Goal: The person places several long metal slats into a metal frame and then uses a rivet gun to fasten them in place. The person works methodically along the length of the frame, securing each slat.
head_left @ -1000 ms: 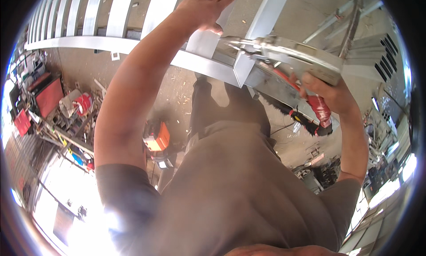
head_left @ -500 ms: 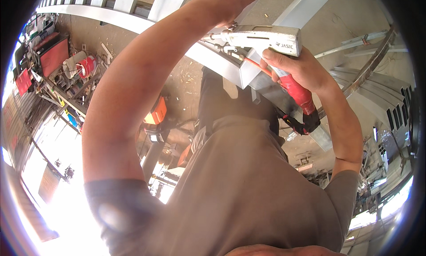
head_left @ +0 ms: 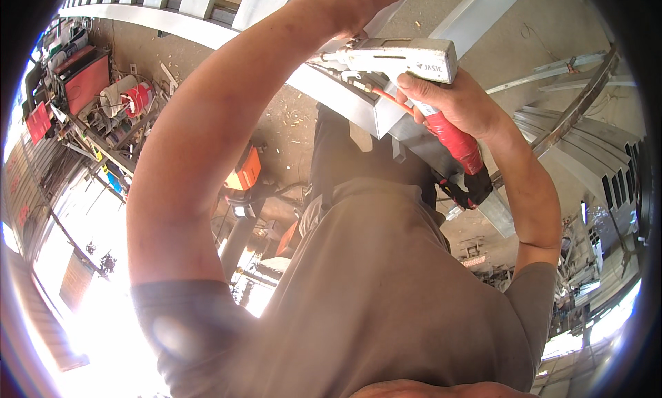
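My right hand (head_left: 452, 105) is wrapped around the grip of a handheld welding gun (head_left: 403, 59), its thumb along the side below the head. The gun has a white, scuffed body, a red-taped lower handle and a thin orange hose. Its nozzle points left, close to a silver metal frame (head_left: 348, 103); the tip is hidden behind my left forearm. My left hand (head_left: 348, 8) lies over the frame at the top edge, partly cut off. Its visible fingers are spread, with one fingertip just above the front of the gun. Whether that fingertip touches the gun I cannot tell.
A slatted metal panel (head_left: 196, 2) runs across the upper left. An orange box (head_left: 243, 172) stands by my legs. Left, a red-panelled machine (head_left: 86, 81) and a red bucket (head_left: 136, 99) sit among clutter. A curved metal bar (head_left: 576, 108) and stacked metal strips (head_left: 572, 146) lie right.
My right hand and the welding gun have shifted slightly left. My left hand stays almost where it was over the frame.
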`<action>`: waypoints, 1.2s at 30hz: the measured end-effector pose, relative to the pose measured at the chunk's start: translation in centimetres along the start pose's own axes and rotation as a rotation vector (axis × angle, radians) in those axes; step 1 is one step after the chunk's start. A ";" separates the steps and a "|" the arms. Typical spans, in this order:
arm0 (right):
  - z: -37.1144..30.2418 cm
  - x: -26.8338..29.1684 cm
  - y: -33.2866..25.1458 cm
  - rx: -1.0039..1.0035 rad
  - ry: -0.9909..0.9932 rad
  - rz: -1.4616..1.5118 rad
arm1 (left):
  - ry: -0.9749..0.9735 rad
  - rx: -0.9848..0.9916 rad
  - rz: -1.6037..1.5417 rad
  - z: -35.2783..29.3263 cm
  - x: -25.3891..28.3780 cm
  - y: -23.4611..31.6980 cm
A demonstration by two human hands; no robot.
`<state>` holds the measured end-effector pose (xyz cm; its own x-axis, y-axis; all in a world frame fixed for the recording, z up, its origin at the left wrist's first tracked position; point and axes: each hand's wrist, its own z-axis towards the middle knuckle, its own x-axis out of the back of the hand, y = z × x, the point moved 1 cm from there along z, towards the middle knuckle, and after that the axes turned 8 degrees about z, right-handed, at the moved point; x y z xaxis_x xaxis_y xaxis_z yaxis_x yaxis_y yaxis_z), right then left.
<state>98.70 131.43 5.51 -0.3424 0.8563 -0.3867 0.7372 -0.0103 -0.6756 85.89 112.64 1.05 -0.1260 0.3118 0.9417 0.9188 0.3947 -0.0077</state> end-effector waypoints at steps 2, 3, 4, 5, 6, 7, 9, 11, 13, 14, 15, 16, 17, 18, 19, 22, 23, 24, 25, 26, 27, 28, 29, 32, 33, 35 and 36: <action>0.1 0.1 0.2 -0.014 -0.003 -0.012 | -0.056 0.001 -0.015 0.2 0.3 -0.1; 0.2 0.2 0.3 -0.028 -0.023 -0.015 | -0.065 0.002 -0.017 0.2 0.4 -0.1; 0.4 0.4 0.3 -0.045 -0.051 -0.021 | -0.073 0.004 -0.019 0.2 0.5 -0.1; 0.5 0.6 0.3 -0.094 -0.046 -0.062 | -0.081 0.005 -0.020 0.2 0.5 -0.1; 0.5 0.5 0.3 -0.048 -0.063 -0.039 | -0.079 0.004 -0.015 0.2 0.5 -0.1; 0.4 0.5 0.2 -0.034 -0.048 -0.050 | -0.078 0.002 -0.010 0.2 0.5 -0.1; 0.2 0.3 0.1 -0.016 -0.034 -0.053 | -0.074 -0.001 -0.007 0.1 0.5 -0.1; 0.1 0.0 -0.2 -0.004 -0.038 -0.041 | -0.066 -0.004 -0.009 0.1 0.4 -0.2; 0.1 -0.1 -0.4 -0.014 -0.035 -0.029 | -0.050 -0.006 -0.005 0.1 0.3 -0.2; 0.1 -0.2 -0.5 -0.018 -0.033 -0.023 | -0.043 -0.007 -0.004 0.1 0.3 -0.2; 0.1 -0.2 -0.6 -0.018 -0.040 -0.019 | -0.050 -0.010 -0.001 0.1 0.3 -0.3; 0.1 -0.2 -0.7 -0.018 -0.047 -0.014 | -0.058 -0.013 0.001 0.1 0.4 -0.3; 0.2 -0.2 -0.7 -0.018 -0.054 -0.010 | -0.066 -0.015 0.003 0.0 0.4 -0.3; 0.2 -0.2 -0.7 -0.019 -0.059 -0.006 | -0.051 -0.020 0.002 -0.1 0.5 -0.3; 0.2 -0.2 -0.7 -0.020 -0.064 -0.003 | -0.035 -0.025 0.001 -0.2 0.5 -0.3; 0.0 -0.2 -0.7 -0.026 -0.060 -0.031 | -0.057 -0.023 0.000 -0.1 0.6 -0.3; 0.0 -0.2 -0.6 -0.028 -0.055 -0.047 | -0.075 -0.018 0.001 0.0 0.5 -0.3; 0.0 -0.2 -0.6 -0.033 -0.056 -0.048 | -0.077 -0.017 0.002 0.1 0.5 -0.3; 0.0 -0.1 -0.5 -0.038 -0.057 -0.048 | -0.079 -0.017 0.002 0.2 0.5 -0.2; 0.0 0.0 -0.5 -0.042 -0.057 -0.050 | -0.080 -0.015 0.003 0.2 0.5 -0.2; 0.1 0.1 -0.5 -0.048 -0.077 -0.050 | -0.085 -0.014 0.010 0.3 0.5 -0.2; 0.2 0.2 -0.5 -0.052 -0.096 -0.050 | -0.090 -0.013 0.017 0.3 0.5 -0.2; 0.3 0.2 -0.4 -0.083 -0.093 -0.070 | -0.096 -0.011 0.024 0.3 0.5 -0.1; 0.1 0.3 -0.4 -0.066 -0.095 -0.055 | -0.102 -0.016 0.026 0.3 0.8 -0.1; 0.0 0.3 -0.4 -0.058 -0.092 -0.053 | -0.118 -0.017 0.025 0.3 0.9 -0.1; -0.2 0.2 -0.4 -0.020 -0.080 -0.050 | -0.149 -0.019 0.024 0.2 1.1 -0.1; -0.2 0.3 -0.4 -0.063 -0.072 -0.067 | -0.132 -0.022 0.000 0.1 1.3 -0.1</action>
<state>98.44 131.74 5.76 -0.4315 0.8148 -0.3872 0.7453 0.0802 -0.6618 85.57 113.11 2.19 -0.1731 0.4236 0.8891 0.9267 0.3758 0.0014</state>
